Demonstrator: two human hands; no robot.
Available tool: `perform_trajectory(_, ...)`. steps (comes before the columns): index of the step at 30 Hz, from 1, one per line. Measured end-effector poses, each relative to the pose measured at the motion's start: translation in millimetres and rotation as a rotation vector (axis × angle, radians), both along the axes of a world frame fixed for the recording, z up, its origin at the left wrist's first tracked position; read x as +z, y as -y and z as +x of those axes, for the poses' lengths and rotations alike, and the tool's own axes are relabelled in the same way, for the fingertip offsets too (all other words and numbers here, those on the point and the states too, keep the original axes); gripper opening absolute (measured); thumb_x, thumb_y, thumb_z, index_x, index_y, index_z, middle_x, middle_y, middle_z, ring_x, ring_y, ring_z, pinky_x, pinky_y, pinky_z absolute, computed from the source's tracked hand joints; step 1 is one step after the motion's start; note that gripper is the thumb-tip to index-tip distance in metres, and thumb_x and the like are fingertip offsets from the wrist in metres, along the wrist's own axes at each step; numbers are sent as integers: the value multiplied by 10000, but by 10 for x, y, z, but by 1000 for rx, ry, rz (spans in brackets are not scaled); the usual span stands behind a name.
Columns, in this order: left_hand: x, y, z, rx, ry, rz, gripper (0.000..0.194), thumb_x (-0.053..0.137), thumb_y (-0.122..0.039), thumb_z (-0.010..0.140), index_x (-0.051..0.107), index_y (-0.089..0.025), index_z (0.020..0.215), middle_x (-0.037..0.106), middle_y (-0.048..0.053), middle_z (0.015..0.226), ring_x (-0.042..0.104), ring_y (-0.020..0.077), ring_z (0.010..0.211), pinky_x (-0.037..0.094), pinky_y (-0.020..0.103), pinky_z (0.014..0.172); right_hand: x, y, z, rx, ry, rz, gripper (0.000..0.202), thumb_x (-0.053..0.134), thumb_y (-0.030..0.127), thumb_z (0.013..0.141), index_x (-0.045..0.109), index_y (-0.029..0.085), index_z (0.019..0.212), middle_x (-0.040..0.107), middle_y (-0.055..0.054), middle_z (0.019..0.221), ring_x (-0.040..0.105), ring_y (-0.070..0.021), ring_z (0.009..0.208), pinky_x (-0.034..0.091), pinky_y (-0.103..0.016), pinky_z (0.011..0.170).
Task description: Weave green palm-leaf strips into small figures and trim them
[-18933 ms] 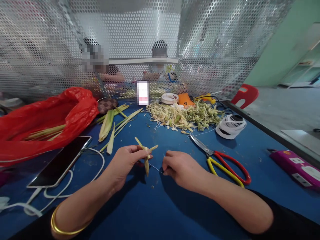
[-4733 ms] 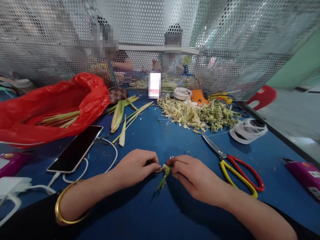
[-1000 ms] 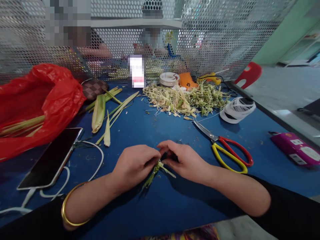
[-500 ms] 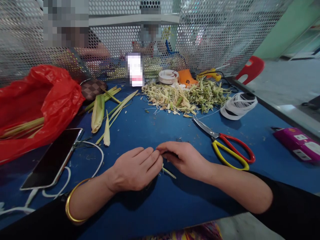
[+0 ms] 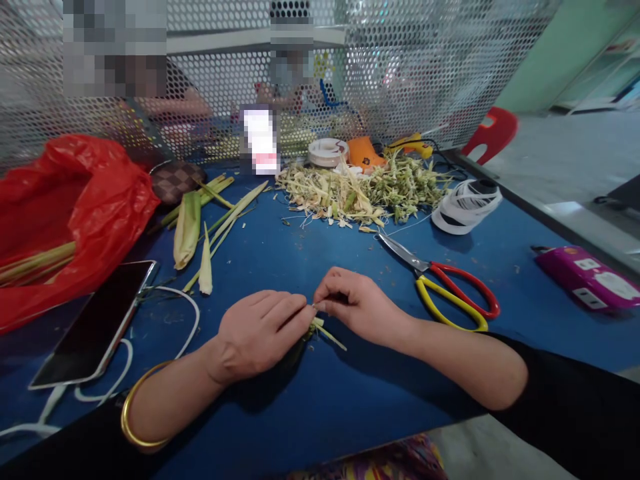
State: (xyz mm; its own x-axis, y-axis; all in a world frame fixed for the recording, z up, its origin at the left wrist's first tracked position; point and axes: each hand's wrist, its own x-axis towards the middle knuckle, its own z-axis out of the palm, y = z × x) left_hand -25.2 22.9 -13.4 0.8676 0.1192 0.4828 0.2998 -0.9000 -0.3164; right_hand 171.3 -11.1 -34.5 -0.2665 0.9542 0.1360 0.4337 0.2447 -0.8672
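My left hand [image 5: 265, 330] is low over the blue table, its fingers curled round a small piece of green plant stalk [image 5: 330, 335]. The pale cut ends stick out below the fingertips; the rest is hidden under the palm. My right hand [image 5: 357, 303] pinches thumb and forefinger together right at the left fingertips. What lies in that pinch is too small to make out. To the right lie scissors [image 5: 425, 264] with one red and one yellow handle, blades pointing away to the left. A spool of white thread [image 5: 464, 210] stands beyond them.
A heap of plant trimmings [image 5: 345, 190] lies at the back, near a roll of tape [image 5: 329, 153]. Pale husks [image 5: 187, 230], a phone [image 5: 100, 320] with white cable and a red plastic bag [image 5: 105, 180] are at left. A purple pack [image 5: 590, 277] sits at right. Behind stands a perforated metal screen [image 5: 400, 80].
My right hand has drawn slightly away from the left, its fingers now pinched and more raised. More of the green stalk shows. The whole view has shifted a little.
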Motion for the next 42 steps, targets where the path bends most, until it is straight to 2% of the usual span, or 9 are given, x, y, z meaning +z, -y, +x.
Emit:
perform_trajectory(7, -18, -3, -21, -2, -25, -40, 209, 398, -139, 918, 602, -172, 897, 651, 11, 784, 584, 128, 699, 441, 245, 702, 36, 11, 28, -26, -42, -100, 135, 490, 50, 769, 532, 177, 748, 525, 25, 734, 494, -94, 636, 400, -230, 590)
perform_trajectory(12, -46, -7, -26, -2, 21, -58, 199, 410, -145, 914, 604, -179, 889, 645, 10, 787, 578, 131, 706, 433, 253, 715, 29, 12, 13, 37, -147, -113, 312, 520, 34, 760, 573, 189, 1025, 538, -7, 910, 506, -79, 650, 435, -220, 599)
perform_trajectory(15, -25, -8, -19, -7, 18, -74, 215, 393, -156, 926, 597, -186, 867, 636, -5, 745, 570, 119, 664, 425, 244, 684, 25, -2, 17, 72, -52, -6, 138, 561, 62, 794, 627, 176, 833, 533, -9, 871, 521, -97, 709, 432, -235, 650)
perform_trajectory(17, -17, -9, -23, -5, 17, -85, 226, 380, -150, 931, 590, -191, 858, 631, -11, 730, 563, 113, 643, 419, 239, 665, 26, -13, 27, 68, -20, 11, 133, 568, 66, 808, 601, 169, 731, 533, -4, 816, 526, -108, 733, 428, -235, 662)
perform_trajectory(23, -101, 1, -95, 11, 41, -167, 130, 469, -126, 881, 572, -200, 907, 640, -2, 827, 570, 134, 744, 424, 248, 730, 121, -22, 110, 172, 47, 15, 153, 550, 32, 806, 590, 164, 738, 536, -23, 905, 544, -113, 798, 435, -235, 707)
perform_trajectory(27, -133, -15, -125, 111, 99, -291, 120, 458, -119, 872, 538, -201, 835, 626, 4, 820, 543, 146, 720, 406, 268, 685, 254, -14, 217, 278, 248, 22, 189, 552, 0, 761, 624, 174, 742, 514, -11, 874, 533, -111, 761, 411, -227, 672)
perform_trajectory(33, -113, -42, -121, 332, 17, -543, 209, 372, -189, 912, 490, -196, 740, 537, 6, 707, 473, 156, 625, 339, 292, 597, 381, -11, 299, 398, 425, -49, 243, 542, -57, 680, 626, 170, 664, 529, -3, 821, 527, -104, 710, 367, -205, 594)
perform_trajectory(37, -116, -43, -114, 415, 48, -614, 220, 343, -191, 912, 496, -198, 755, 534, 11, 728, 485, 161, 652, 345, 293, 615, 394, -18, 274, 365, 313, -46, 210, 543, -14, 720, 628, 177, 699, 552, -6, 823, 550, -110, 724, 402, -215, 634)
perform_trajectory(42, -91, -36, -88, 534, 106, -735, 184, 393, -206, 880, 513, -202, 740, 565, 8, 738, 525, 158, 664, 371, 275, 616, 326, -7, 142, 238, -91, -73, 127, 564, 94, 789, 587, 170, 689, 635, -62, 1031, 597, -156, 938, 426, -284, 840)
